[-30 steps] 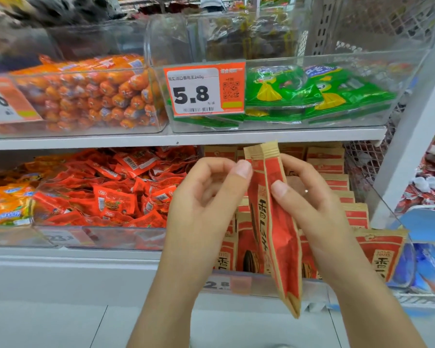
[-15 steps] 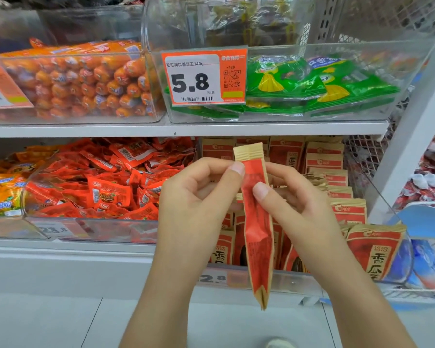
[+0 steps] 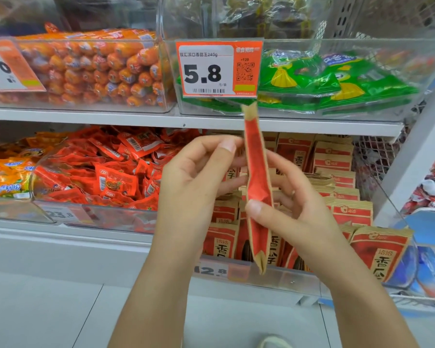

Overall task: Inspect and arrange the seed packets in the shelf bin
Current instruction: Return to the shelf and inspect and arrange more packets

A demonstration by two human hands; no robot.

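A red and kraft-brown seed packet stands upright in the air, edge-on to me, in front of the lower shelf. My right hand grips it, thumb on the near side at its lower half and fingers behind. My left hand is at its upper part, thumb tip near the packet's left edge; whether it touches I cannot tell. Behind both hands stands the clear shelf bin with several matching seed packets upright in rows.
On the lower shelf, a clear bin of loose red snack packets sits left of the seed bin. Above are a bin of orange sausages and a bin of green packets with a 5.8 price tag. A white shelf upright is at right.
The packet has turned from showing its face to edge-on and has risen, its top now reaching the upper shelf bin. My right thumb has slid lower on the packet.
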